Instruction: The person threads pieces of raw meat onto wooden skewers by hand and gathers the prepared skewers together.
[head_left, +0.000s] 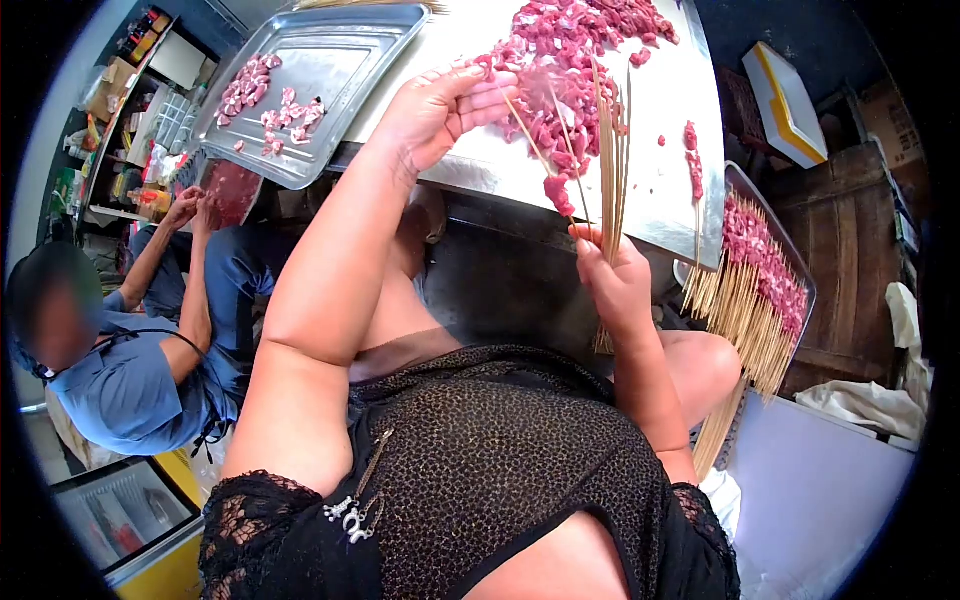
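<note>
My right hand (615,280) is closed around a bundle of bamboo skewers (612,160) that point up over the table edge. From the same grip one skewer leans left, with a piece of red meat (558,193) threaded low on it. Above and to the left, my left hand (445,110) is beside that skewer's tip, thumb and forefinger pinched on a small piece of meat (484,63). Behind both hands a heap of cut raw meat (560,60) lies on the metal table (450,165). One loaded skewer (694,170) rests at the table's right side.
A metal tray (340,110) with paler meat pieces stands at the left. On the right, a second tray (790,235) holds many loaded skewers (745,290). A co-worker (140,350) sits at the left, hands by a reddish sheet-like thing (232,192). A white and yellow box (785,100) is farther right.
</note>
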